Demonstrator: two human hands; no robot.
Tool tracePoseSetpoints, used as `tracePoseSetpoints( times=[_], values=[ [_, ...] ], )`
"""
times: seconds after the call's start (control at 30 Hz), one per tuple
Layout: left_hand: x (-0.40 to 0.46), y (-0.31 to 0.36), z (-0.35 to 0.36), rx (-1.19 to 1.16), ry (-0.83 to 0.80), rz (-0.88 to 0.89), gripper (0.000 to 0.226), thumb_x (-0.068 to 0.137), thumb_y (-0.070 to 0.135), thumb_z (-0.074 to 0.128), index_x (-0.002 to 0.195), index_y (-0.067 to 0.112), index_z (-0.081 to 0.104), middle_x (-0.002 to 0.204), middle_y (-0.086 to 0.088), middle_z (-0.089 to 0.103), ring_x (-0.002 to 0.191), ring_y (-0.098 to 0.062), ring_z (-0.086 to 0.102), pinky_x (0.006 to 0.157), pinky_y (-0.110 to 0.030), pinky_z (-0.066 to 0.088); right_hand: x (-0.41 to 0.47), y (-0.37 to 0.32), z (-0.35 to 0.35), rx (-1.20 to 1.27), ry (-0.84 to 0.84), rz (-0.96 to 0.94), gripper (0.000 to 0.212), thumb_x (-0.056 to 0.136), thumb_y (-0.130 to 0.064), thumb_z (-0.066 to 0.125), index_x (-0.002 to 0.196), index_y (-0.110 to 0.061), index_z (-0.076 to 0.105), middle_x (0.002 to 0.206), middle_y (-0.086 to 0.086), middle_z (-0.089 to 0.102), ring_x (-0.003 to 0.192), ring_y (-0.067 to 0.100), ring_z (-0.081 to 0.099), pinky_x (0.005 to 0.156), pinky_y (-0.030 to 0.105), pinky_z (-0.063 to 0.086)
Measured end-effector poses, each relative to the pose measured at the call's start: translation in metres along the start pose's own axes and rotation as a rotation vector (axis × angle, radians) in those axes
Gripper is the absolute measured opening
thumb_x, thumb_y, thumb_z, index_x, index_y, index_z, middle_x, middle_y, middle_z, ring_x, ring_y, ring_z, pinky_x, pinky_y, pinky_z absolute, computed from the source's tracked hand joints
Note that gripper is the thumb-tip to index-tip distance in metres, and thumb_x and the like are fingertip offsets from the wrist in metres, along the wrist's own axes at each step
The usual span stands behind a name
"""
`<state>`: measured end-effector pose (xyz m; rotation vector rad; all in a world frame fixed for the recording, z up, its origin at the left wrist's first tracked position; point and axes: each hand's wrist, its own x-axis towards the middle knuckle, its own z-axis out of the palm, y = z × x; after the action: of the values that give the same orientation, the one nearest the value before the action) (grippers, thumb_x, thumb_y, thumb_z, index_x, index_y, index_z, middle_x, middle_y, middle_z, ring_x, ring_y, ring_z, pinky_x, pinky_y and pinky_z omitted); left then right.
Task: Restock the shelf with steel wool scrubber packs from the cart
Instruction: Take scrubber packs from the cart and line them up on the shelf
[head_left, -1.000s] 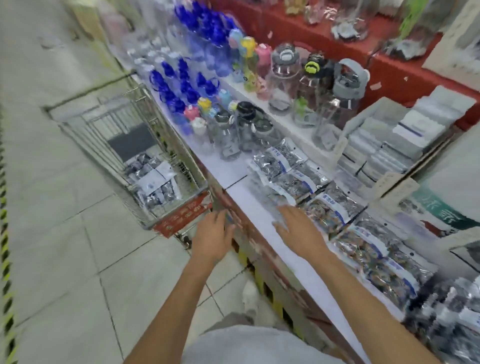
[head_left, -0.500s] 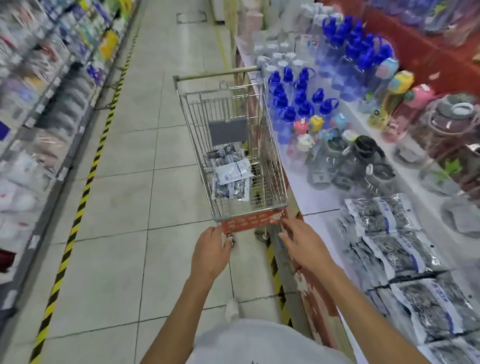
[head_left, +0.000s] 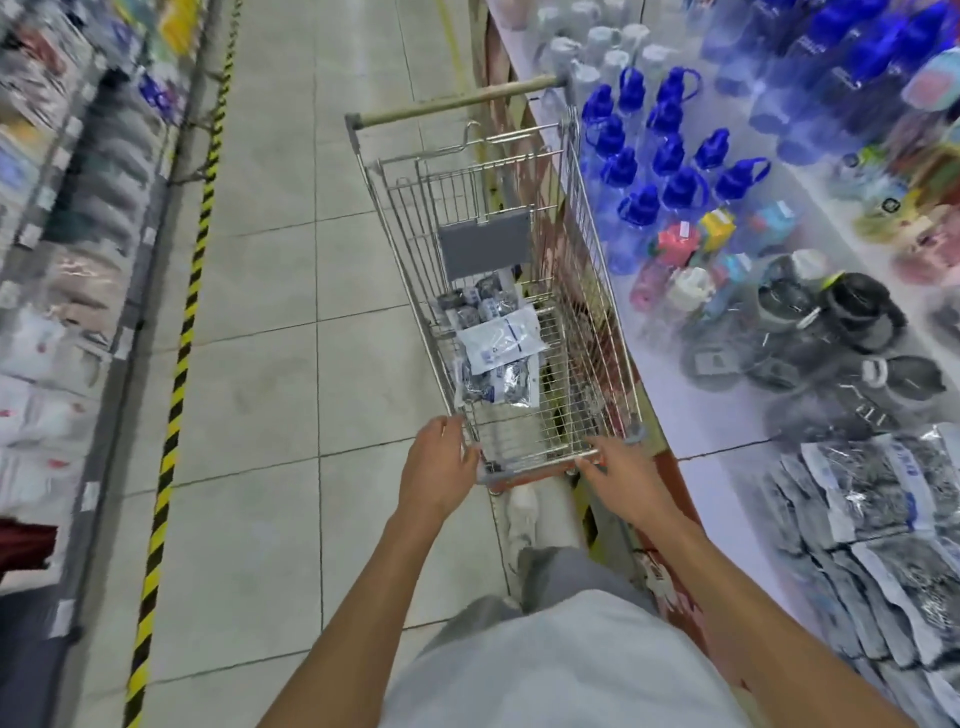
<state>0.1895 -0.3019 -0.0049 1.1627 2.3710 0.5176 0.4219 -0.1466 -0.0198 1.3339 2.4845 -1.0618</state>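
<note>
Both hands, left (head_left: 439, 470) and right (head_left: 626, 475), empty, fingers loosely spread at cart (head_left: 597, 312) near rim. Scrubber packs (head_left: 496, 358) at 12 o'clock, mid-basket. Reach over rim; lift top pack flat.

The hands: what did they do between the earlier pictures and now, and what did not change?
Both hands left the shelf edge and went to the cart. The left hand now touches its near left corner, and the right hand rests on its near rim. Whether the fingers grip the wire cannot be told. The view turned from the shelf toward the aisle. The packs in the cart and the packs on the shelf stayed where they were.
</note>
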Motion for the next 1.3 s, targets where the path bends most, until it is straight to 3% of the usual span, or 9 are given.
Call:
tracePoseSetpoints(
  times=[0.17, 0.33, 0.47, 0.6, 0.7, 0.77, 0.93, 1.13, 1.3],
  values=[
    [0.086, -0.003, 0.002, 0.065, -0.126, 0.024, 0.051, 0.104, 0.031, 0.057, 0.147, 0.006, 0.048, 0.136, -0.015, 0.056, 0.128, -0.033, 0.051, 0.105, -0.039, 0.042, 0.094, -0.016, 0.005, 0.184, -0.048, 0.110, 0.049, 0.106, -0.039, 0.054, 0.151, -0.018, 0.051, 0.148, 0.004, 0.057, 0.129, 0.023, 0.059, 0.110, 0.044, 0.047],
    [0.175, -0.005, 0.004, 0.137, -0.249, -0.001, 0.054, 0.104, 0.031, 0.058, 0.150, 0.007, 0.043, 0.142, -0.016, 0.053, 0.130, -0.034, 0.051, 0.104, -0.042, 0.044, 0.176, -0.025, 0.022, 0.499, -0.137, 0.327, 0.036, 0.107, -0.030, 0.054, 0.140, -0.015, 0.058, 0.131, 0.003, 0.064, 0.110, 0.017, 0.060, 0.096, 0.033, 0.048],
    [0.253, -0.016, 0.016, 0.199, -0.321, -0.001, 0.056, 0.104, 0.030, 0.057, 0.151, 0.005, 0.041, 0.141, -0.020, 0.054, 0.127, -0.038, 0.054, 0.102, -0.046, 0.047, 0.232, -0.024, 0.049, 0.785, -0.187, 0.619, 0.032, 0.106, -0.026, 0.054, 0.135, -0.012, 0.058, 0.127, 0.008, 0.064, 0.117, 0.026, 0.061, 0.106, 0.046, 0.050],
    [0.319, -0.034, 0.040, 0.228, -0.437, 0.009, 0.064, 0.102, 0.030, 0.059, 0.156, 0.005, 0.035, 0.152, -0.023, 0.046, 0.136, -0.040, 0.049, 0.108, -0.047, 0.045, 0.268, -0.025, 0.082, 1.013, -0.215, 0.841, 0.033, 0.105, -0.029, 0.059, 0.133, -0.012, 0.059, 0.119, 0.010, 0.067, 0.110, 0.028, 0.065, 0.087, 0.039, 0.057],
    [0.362, -0.053, 0.065, 0.255, -0.519, 0.047, 0.065, 0.100, 0.028, 0.062, 0.154, 0.003, 0.037, 0.148, -0.024, 0.047, 0.134, -0.041, 0.049, 0.107, -0.046, 0.044, 0.297, -0.024, 0.112, 1.129, -0.219, 0.976, 0.036, 0.103, -0.031, 0.062, 0.134, -0.011, 0.059, 0.123, 0.012, 0.067, 0.112, 0.031, 0.065, 0.095, 0.045, 0.056],
    [0.388, -0.066, 0.081, 0.269, -0.571, 0.058, 0.070, 0.099, 0.028, 0.064, 0.157, 0.003, 0.033, 0.154, -0.025, 0.042, 0.142, -0.041, 0.041, 0.114, -0.047, 0.038, 0.315, -0.024, 0.130, 1.213, -0.188, 1.056, 0.035, 0.101, -0.029, 0.066, 0.131, -0.011, 0.061, 0.121, 0.012, 0.069, 0.111, 0.031, 0.066, 0.087, 0.042, 0.058],
    [0.446, -0.099, 0.122, 0.346, -0.631, 0.192, 0.082, 0.097, 0.034, 0.066, 0.160, 0.000, 0.024, 0.159, -0.029, 0.031, 0.148, -0.041, 0.030, 0.119, -0.047, 0.029, 0.363, -0.035, 0.174, 1.441, -0.113, 1.209, 0.005, 0.095, -0.022, 0.073, 0.099, -0.020, 0.070, 0.099, 0.002, 0.067, 0.093, 0.020, 0.063, 0.064, 0.032, 0.053],
    [0.496, -0.124, 0.173, 0.444, -0.770, 0.199, 0.100, 0.098, 0.054, 0.061, 0.163, 0.003, 0.005, 0.165, -0.029, 0.015, 0.154, -0.043, 0.019, 0.125, -0.052, 0.024, 0.411, -0.032, 0.222, 1.747, 0.054, 1.351, 0.020, 0.096, -0.027, 0.073, 0.111, -0.015, 0.069, 0.095, 0.004, 0.063, 0.087, 0.018, 0.058, 0.099, 0.047, 0.055],
    [0.504, -0.124, 0.199, 0.494, -0.859, 0.185, 0.122, 0.087, 0.069, 0.066, 0.163, 0.003, -0.005, 0.169, -0.029, 0.005, 0.158, -0.042, 0.009, 0.127, -0.054, 0.020, 0.429, -0.031, 0.238, 1.927, 0.251, 1.370, 0.016, 0.096, -0.021, 0.072, 0.110, -0.014, 0.068, 0.103, 0.006, 0.070, 0.071, 0.015, 0.062, 0.095, 0.042, 0.056]
  ],
)
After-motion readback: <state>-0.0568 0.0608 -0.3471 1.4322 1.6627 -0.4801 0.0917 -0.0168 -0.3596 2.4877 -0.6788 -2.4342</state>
